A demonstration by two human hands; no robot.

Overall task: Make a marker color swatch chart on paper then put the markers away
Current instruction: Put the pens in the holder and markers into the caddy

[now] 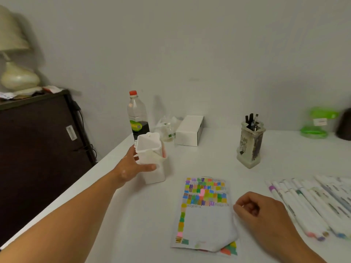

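Note:
A sheet of paper point(207, 223) with many coloured swatch squares lies on the white table point(144, 215), its lower right corner folded over. Many white-barrelled markers point(311, 204) lie side by side at the right. A white plastic marker box point(153, 173) with an open top stands at the table's left; my left hand point(133, 166) grips its side, thumb across the front. My right hand point(260, 209) rests by the paper's right edge, fingers curled in, nothing visible in it.
Behind the box stand a clear bottle point(137, 118) with a red cap, crumpled plastic and a white carton point(190, 130). A pen holder point(250, 143) stands mid-table, green items point(317, 123) far right. A dark cabinet point(38, 149) with a lamp borders the table's left edge.

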